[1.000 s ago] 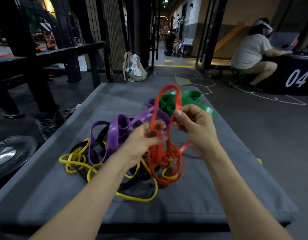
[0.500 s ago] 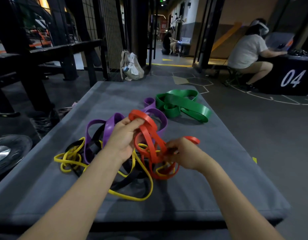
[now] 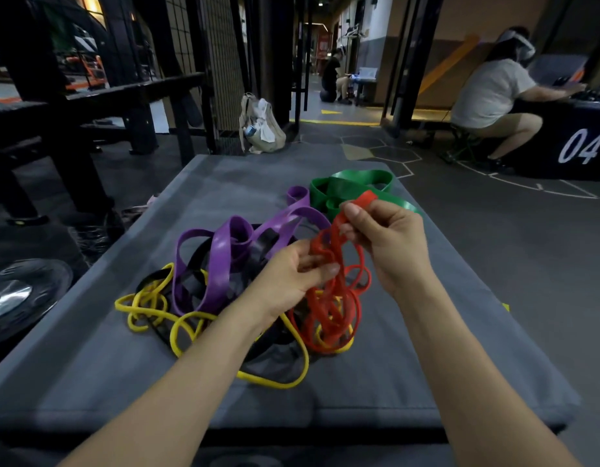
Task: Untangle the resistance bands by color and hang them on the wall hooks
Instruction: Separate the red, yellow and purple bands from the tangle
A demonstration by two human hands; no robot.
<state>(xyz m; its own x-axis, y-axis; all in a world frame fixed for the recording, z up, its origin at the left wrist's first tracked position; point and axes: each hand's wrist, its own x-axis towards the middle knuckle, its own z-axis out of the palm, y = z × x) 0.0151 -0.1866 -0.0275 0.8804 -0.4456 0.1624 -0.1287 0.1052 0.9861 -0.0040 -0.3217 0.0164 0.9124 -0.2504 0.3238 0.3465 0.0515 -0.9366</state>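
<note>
Smooth, faintly glossy rubber bands (image 3: 221, 261) lie on a matt grey padded mat (image 3: 392, 382).

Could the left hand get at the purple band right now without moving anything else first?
Probably not at once: the left hand is gripping the red band, as is the right hand. The purple band itself lies exposed just beside it, with black band strands woven through.

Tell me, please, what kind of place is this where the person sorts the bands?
Most likely a gym or training hall. Coloured resistance bands lie tangled on a grey padded mat, a metal weight plate lies on the dark floor at the left, and a dark box marked 04 stands at the right.
</note>
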